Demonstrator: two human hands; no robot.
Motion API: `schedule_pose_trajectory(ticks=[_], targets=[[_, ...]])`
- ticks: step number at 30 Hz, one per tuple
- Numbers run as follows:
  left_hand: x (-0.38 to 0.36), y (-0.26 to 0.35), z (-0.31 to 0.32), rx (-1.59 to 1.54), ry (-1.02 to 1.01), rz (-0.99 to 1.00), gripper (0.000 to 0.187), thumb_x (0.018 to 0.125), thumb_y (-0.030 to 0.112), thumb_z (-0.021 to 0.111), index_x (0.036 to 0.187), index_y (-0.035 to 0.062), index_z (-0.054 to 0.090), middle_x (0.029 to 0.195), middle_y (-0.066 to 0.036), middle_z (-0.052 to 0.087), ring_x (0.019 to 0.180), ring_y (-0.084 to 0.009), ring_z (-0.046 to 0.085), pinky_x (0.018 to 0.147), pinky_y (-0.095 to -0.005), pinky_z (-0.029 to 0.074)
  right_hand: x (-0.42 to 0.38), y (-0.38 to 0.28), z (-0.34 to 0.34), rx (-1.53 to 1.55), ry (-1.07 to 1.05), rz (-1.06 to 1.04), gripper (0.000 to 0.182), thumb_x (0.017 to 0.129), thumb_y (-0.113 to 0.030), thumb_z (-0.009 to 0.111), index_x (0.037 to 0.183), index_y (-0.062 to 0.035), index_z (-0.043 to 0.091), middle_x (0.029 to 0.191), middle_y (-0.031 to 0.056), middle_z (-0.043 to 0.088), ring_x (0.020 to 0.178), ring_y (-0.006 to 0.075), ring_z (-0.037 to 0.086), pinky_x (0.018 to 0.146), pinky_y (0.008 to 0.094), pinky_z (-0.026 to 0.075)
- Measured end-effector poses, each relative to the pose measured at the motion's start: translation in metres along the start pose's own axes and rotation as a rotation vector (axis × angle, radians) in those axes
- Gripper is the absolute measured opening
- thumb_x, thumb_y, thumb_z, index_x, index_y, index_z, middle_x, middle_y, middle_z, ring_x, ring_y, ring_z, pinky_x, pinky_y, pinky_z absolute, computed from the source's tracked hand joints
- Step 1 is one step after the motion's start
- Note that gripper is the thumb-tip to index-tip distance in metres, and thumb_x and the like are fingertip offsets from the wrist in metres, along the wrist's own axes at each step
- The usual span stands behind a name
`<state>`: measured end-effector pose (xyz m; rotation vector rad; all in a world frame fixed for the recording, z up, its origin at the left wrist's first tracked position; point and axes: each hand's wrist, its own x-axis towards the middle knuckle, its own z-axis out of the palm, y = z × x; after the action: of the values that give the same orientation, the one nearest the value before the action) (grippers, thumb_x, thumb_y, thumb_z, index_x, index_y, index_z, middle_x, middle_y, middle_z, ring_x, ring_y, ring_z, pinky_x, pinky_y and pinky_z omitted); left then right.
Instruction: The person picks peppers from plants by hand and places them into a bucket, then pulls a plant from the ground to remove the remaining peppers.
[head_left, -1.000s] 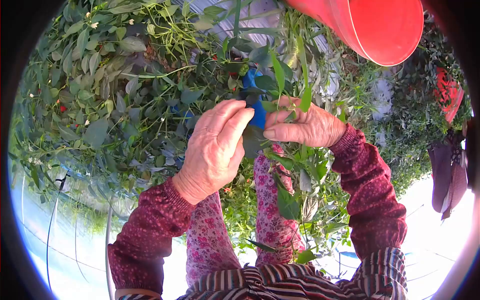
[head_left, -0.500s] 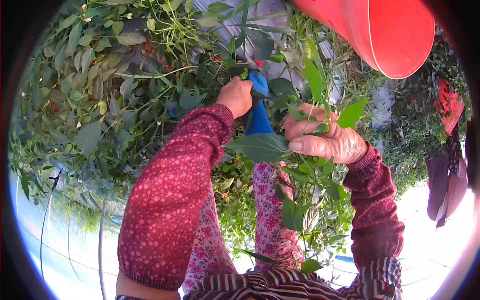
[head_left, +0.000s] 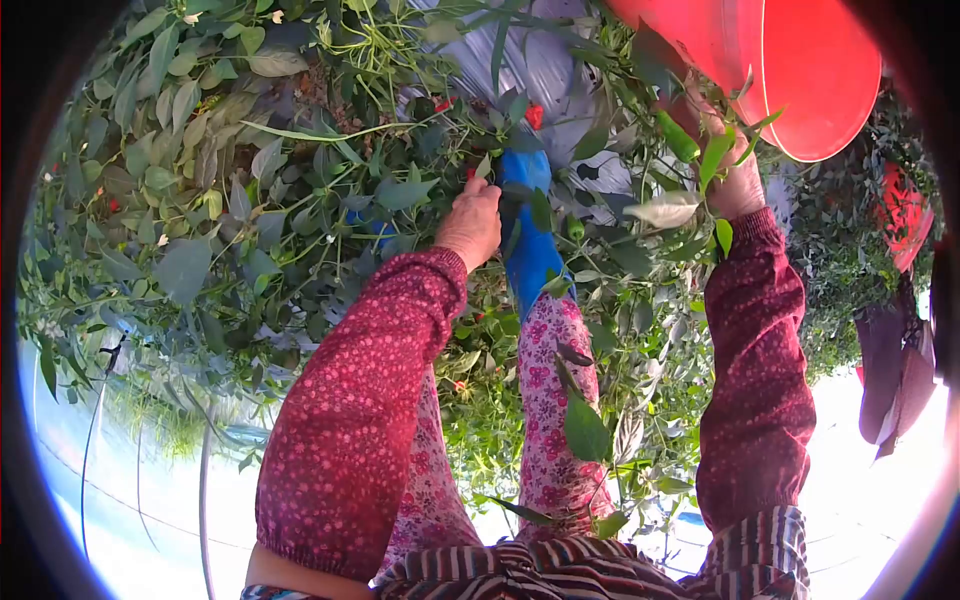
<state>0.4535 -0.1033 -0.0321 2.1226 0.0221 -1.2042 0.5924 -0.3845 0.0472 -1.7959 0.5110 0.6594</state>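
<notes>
My left hand point(head_left: 472, 222) is closed among the plant leaves beside a blue boot point(head_left: 532, 235). A bit of red shows at its fingertips, but what it grips is hidden. Leaves partly cover my right hand point(head_left: 735, 178), stretched up toward the red bucket point(head_left: 820, 80); its fingers are too hidden to read. A green pepper point(head_left: 678, 138) hangs just left of that hand. Above the boot is a red pepper point(head_left: 535, 117), and a smaller green pepper point(head_left: 575, 228) hangs to the boot's right.
Dense pepper plants point(head_left: 180, 270) fill the left side. Silvery plastic sheeting point(head_left: 520, 50) covers ground at the top. A red bag-like item point(head_left: 903, 215) and dark hanging cloth point(head_left: 885, 365) are at the right. Thin poles point(head_left: 205, 500) stand at lower left.
My right hand has moved up and right, from the leafy stems in front of me to beside the bucket. My left hand has drawn slightly down, staying closed among the leaves.
</notes>
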Motion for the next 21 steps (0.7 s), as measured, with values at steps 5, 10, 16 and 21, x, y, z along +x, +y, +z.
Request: schedule_pose_trajectory(ticks=[5, 10, 16, 21], targets=[[0.048, -0.007, 0.018, 0.017, 0.155, 0.048, 0.035, 0.079, 0.003, 0.057, 0.114, 0.0049, 0.057, 0.113, -0.017, 0.056, 0.104, -0.0395, 0.056, 0.093, -0.0456, 0.043, -0.018, -0.029, 0.025, 0.308, 0.034, 0.304, 0.039, 0.095, -0.030, 0.051, 0.116, 0.0027, 0.056, 0.107, 0.0104, 0.063, 0.095, 0.0159, 0.059, 0.087, 0.0295, 0.046], [0.082, -0.023, 0.041, 0.093, 0.163, 0.082, 0.035, 0.078, 0.005, 0.059, 0.113, 0.0062, 0.057, 0.109, -0.017, 0.058, 0.102, -0.0368, 0.057, 0.088, -0.0424, 0.045, -0.043, -0.066, 0.052, 0.336, 0.140, 0.062, 0.034, 0.096, -0.023, 0.050, 0.118, 0.0018, 0.055, 0.110, 0.0094, 0.061, 0.094, 0.0156, 0.057, 0.085, 0.0297, 0.045], [0.066, -0.064, 0.056, -0.160, 0.165, 0.182, 0.035, 0.076, 0.008, 0.063, 0.111, 0.0076, 0.057, 0.103, -0.017, 0.060, 0.100, -0.0335, 0.059, 0.082, -0.0385, 0.048, -0.122, -0.121, 0.127, 0.692, -0.158, 0.149, 0.025, 0.094, -0.016, 0.050, 0.109, 0.0033, 0.054, 0.086, 0.0122, 0.062, 0.076, 0.0179, 0.059, 0.074, 0.0307, 0.049], [-0.013, -0.039, 0.015, -1.498, -0.157, -0.253, 0.023, 0.082, 0.027, 0.061, 0.088, 0.0050, 0.065, 0.075, -0.003, 0.060, 0.074, -0.0114, 0.057, 0.071, -0.0278, 0.045, -0.151, -0.067, 0.190, 0.583, -0.394, 0.383, 0.018, 0.095, -0.011, 0.051, 0.106, -0.0011, 0.061, 0.096, 0.0043, 0.064, 0.087, 0.0111, 0.061, 0.080, 0.0252, 0.049]])
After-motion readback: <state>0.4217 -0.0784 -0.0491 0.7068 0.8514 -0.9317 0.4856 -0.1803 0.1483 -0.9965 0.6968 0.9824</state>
